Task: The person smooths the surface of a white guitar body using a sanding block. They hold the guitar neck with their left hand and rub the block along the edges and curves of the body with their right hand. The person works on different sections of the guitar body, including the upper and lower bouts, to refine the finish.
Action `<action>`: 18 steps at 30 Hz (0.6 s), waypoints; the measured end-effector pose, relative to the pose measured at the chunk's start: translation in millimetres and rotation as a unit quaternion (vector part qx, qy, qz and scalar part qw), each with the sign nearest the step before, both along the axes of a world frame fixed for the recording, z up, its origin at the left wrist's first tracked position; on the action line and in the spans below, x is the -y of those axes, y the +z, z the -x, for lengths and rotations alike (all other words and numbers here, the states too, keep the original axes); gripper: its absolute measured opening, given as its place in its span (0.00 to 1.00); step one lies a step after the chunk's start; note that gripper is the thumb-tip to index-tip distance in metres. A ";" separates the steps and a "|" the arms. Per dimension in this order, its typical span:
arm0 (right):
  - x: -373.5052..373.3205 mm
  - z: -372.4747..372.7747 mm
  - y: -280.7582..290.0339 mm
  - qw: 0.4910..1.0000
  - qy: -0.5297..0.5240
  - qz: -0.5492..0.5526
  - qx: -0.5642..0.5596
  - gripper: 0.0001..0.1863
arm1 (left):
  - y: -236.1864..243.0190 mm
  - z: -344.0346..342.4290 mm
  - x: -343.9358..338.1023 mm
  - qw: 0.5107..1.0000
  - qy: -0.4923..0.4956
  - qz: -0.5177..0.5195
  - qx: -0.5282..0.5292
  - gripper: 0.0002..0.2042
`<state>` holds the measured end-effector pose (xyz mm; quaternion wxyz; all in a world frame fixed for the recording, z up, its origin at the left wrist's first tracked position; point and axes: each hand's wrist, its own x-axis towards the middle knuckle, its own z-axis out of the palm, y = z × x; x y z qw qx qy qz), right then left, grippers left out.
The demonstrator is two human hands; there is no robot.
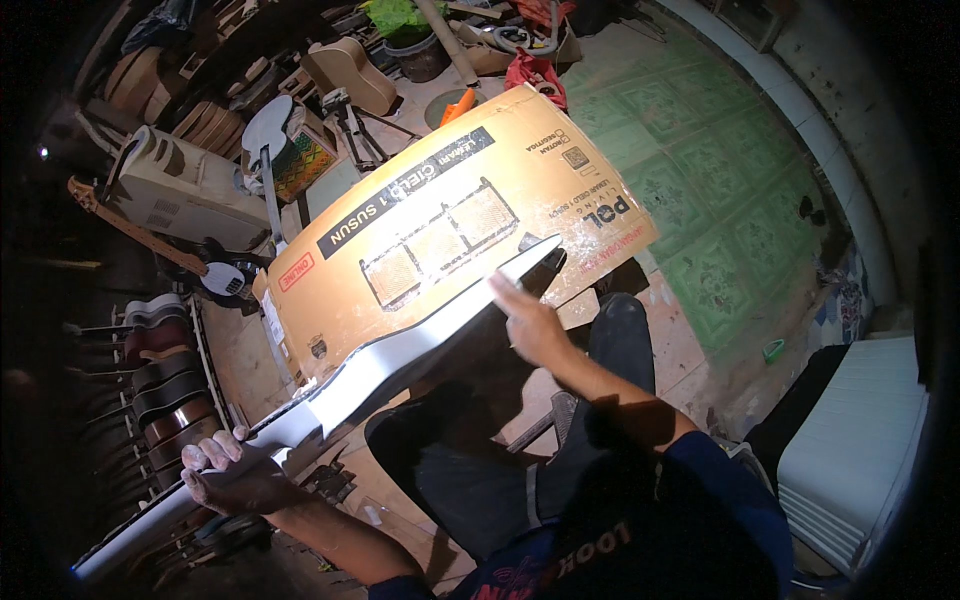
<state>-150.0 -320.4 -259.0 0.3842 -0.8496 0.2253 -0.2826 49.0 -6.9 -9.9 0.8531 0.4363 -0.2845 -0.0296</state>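
Note:
A white guitar (425, 338) lies slantwise across the view, turned edge-on so that its curved side faces up. Its neck runs down to the lower left, where my left hand (235, 475) is closed around it, fingers over the top. Whitish dust marks those fingers. At the other end of the body, my right hand (530, 322) touches the white side; its fingertips are smeared, and whether anything small is under them is hidden. Beneath and beyond the guitar is a large printed cardboard box (440, 190). My bent legs in dark trousers are below the body.
Several guitars hang on a rack (165, 380) at left. A white-bodied guitar (228, 278) and a pale blue one (268, 125) lean nearby. Beyond the box are a tripod (350, 125), an unpainted guitar body (348, 75) and a bucket (417, 58). White ribbed furniture (850, 440) stands right.

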 end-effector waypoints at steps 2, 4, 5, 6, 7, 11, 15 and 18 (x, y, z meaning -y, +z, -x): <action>7.9 5.8 8.5 0.999 0.028 -0.027 -0.031 0.31 | 3.6 2.0 2.9 1.000 0.013 -0.015 0.012 0.11; 54.5 13.5 -19.1 0.994 -0.059 -0.087 -0.024 0.32 | 4.4 0.7 7.2 1.000 0.007 -0.021 0.010 0.11; 83.6 21.8 -40.3 0.992 -0.116 -0.002 -0.054 0.30 | 4.5 1.2 13.1 1.000 0.001 -0.017 0.012 0.11; 99.2 23.5 -46.5 0.988 -0.144 -0.012 -0.060 0.30 | 5.6 2.5 13.5 1.000 0.005 -0.015 0.010 0.11; 99.6 20.9 -47.6 0.984 -0.158 -0.022 -0.074 0.30 | 5.1 2.6 13.9 1.000 0.009 -0.012 0.009 0.11; 33.0 -0.2 -29.3 0.993 -0.098 -0.021 -0.060 0.28 | 0.7 -1.9 11.6 1.000 -0.002 -0.002 0.004 0.11; -54.4 -1.5 64.6 0.993 0.101 -0.057 -0.004 0.29 | 2.5 5.7 3.0 1.000 0.018 -0.004 -0.006 0.12; -5.7 4.0 10.5 0.994 0.078 0.053 -0.059 0.32 | 2.5 4.5 5.9 1.000 0.020 0.001 -0.014 0.11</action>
